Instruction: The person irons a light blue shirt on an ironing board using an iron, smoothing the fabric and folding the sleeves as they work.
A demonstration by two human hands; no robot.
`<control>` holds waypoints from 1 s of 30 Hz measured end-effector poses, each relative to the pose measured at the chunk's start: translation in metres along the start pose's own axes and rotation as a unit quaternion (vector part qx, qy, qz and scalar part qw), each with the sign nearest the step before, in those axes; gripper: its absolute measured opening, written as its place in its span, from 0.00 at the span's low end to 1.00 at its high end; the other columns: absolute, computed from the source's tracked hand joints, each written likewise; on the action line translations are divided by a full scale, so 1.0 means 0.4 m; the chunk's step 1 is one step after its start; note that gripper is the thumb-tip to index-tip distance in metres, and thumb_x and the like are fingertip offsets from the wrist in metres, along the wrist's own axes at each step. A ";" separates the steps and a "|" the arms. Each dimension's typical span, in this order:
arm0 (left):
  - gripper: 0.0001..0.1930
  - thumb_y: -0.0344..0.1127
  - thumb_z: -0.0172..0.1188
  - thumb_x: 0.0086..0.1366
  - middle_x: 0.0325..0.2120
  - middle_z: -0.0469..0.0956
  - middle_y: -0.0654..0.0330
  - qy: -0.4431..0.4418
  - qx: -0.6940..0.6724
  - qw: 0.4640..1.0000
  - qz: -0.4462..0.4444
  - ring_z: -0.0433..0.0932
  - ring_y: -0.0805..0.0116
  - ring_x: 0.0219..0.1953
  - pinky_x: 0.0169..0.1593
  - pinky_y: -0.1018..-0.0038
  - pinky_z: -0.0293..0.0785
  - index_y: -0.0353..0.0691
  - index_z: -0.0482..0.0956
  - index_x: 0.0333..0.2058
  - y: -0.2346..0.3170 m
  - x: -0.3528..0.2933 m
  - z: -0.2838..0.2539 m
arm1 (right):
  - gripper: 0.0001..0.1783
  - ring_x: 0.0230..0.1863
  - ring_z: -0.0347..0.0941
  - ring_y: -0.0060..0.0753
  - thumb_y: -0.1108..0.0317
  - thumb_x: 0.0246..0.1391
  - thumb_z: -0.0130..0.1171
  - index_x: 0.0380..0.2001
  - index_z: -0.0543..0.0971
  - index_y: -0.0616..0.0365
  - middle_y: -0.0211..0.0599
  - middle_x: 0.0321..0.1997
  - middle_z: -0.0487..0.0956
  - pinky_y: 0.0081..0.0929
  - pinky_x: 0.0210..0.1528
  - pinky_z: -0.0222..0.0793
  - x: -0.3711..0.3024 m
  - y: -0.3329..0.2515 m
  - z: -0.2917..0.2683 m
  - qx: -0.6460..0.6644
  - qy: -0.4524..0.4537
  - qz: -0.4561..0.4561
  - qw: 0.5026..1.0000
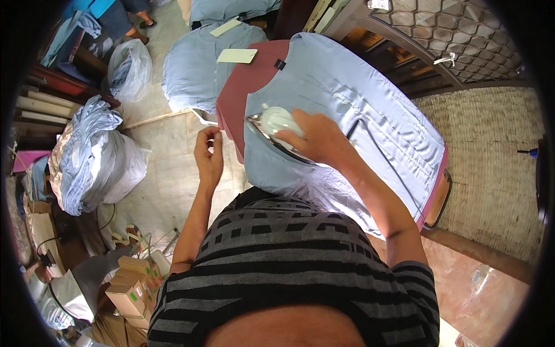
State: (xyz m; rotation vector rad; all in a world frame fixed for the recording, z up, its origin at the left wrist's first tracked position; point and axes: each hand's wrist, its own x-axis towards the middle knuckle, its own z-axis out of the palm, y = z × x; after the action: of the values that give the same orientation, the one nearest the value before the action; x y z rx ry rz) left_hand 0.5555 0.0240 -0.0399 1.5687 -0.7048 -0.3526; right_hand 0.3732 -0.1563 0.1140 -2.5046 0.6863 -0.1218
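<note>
My right hand (321, 136) is closed around the handle of a pale green-and-white clothes iron (276, 122), which rests on a light blue shirt (312, 81). The shirt is spread over a dark red ironing board (252, 74) and has a small black label by its neck. Beside the board's left edge is my left hand (208, 153), its fingers loosely bent and nothing visible in them. A dark cord (388, 163) runs across the shirt, right of my right forearm. Near my body, the shirt's lower edge bunches in bright folds.
Folded blue shirts (193, 72) with pale tags lie beyond the board. At left stand a large bundle of clothes (95, 159) and a clear plastic bag (130, 69). Cardboard boxes (130, 289) are at lower left. A lattice metal gate (451, 34) borders the far right. Another person's legs (124, 17) show at far left.
</note>
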 end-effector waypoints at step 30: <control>0.10 0.27 0.64 0.58 0.38 0.79 0.58 -0.238 0.133 0.899 0.342 0.77 0.55 0.42 0.43 0.65 0.76 0.40 0.83 0.39 0.090 0.392 0.457 | 0.17 0.16 0.62 0.17 0.61 0.69 0.47 0.48 0.64 0.66 0.31 0.25 0.69 0.21 0.16 0.59 -0.217 0.093 -0.042 0.441 0.132 0.290 0.839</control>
State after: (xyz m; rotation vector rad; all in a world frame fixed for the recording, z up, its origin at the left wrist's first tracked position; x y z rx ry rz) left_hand 0.5559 -0.2165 -0.0012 1.3778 -1.6868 -0.1056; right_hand 0.2777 -0.1482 0.1137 -1.3401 1.1497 -0.4496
